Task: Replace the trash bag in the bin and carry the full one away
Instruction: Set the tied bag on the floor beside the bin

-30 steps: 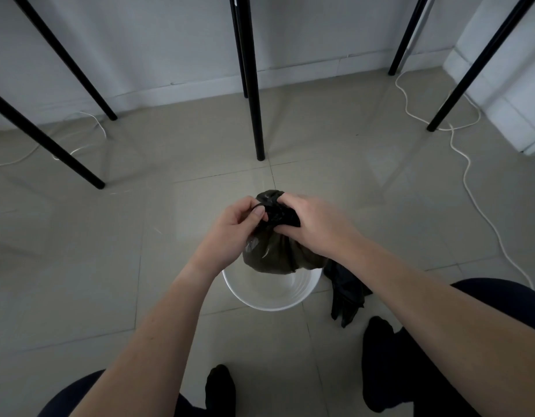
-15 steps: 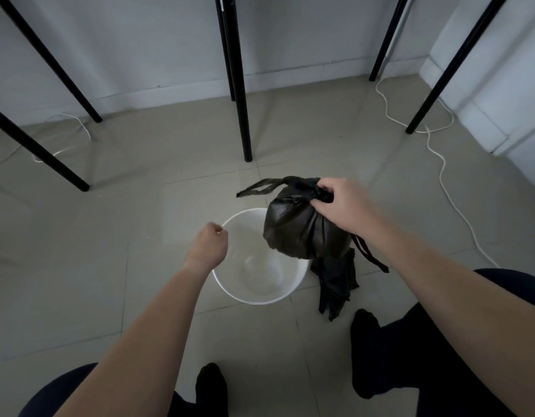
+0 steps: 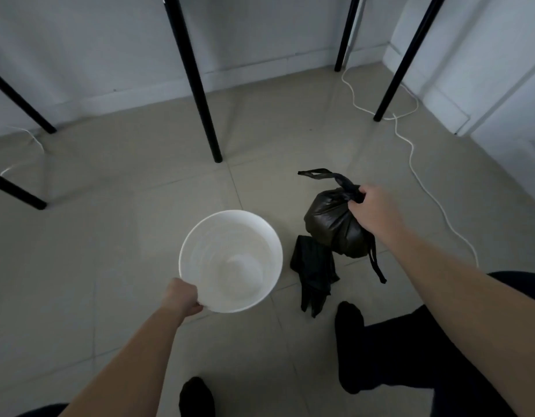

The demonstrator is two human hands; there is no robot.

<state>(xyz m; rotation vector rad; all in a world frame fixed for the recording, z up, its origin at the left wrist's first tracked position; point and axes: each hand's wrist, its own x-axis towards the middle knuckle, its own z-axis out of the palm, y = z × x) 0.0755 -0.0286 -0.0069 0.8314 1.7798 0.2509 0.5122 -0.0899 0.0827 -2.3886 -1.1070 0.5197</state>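
Observation:
A round white bin (image 3: 261,230) stands on the tiled floor with no liner inside. My left hand (image 3: 182,297) grips its near-left rim. To the right of the bin, my right hand (image 3: 371,210) is closed around the knotted neck of a full black trash bag (image 3: 331,224), which hangs or rests low by the floor; I cannot tell if it touches. Its tie handles stick out to the upper left. A folded black bag (image 3: 312,272) lies flat on the floor between the bin and the full bag.
Several black table legs (image 3: 200,94) stand on the floor ahead and to both sides. A white cable (image 3: 422,182) snakes along the floor on the right. White walls close off the far side and the right corner. My dark-socked feet (image 3: 349,320) are near the folded bag.
My right hand has carried the full bag out of the bin and down to the right. My left hand let go of the bag and took the bin's rim.

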